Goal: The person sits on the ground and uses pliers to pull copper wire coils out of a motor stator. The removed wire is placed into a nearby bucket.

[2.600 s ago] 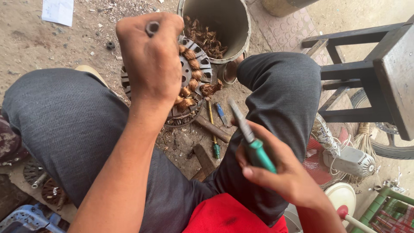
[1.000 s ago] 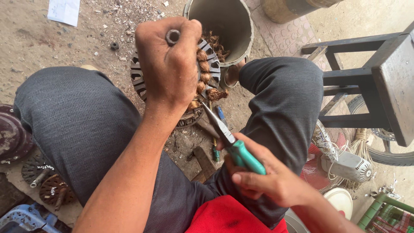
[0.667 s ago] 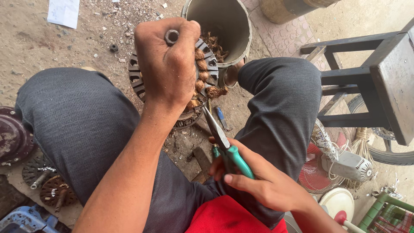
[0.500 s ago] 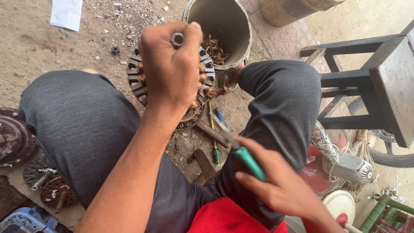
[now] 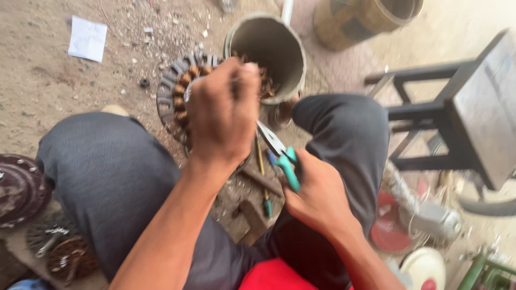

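Between the knees, right hand gripping pliers, nose up-left toward stator.

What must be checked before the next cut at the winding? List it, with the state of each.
1. Left hand has a firm hold on the round stator: ok, fist closed over its upper edge.
2. Right hand holds the green-handled cutters: ok.
3. Cutter tip on a copper coil: cannot tell, the left hand hides it and the picture is blurred.
4. Fingers out of the blades' path: cannot tell.
5. Grey bucket close by for scrap: ok, just behind the stator.
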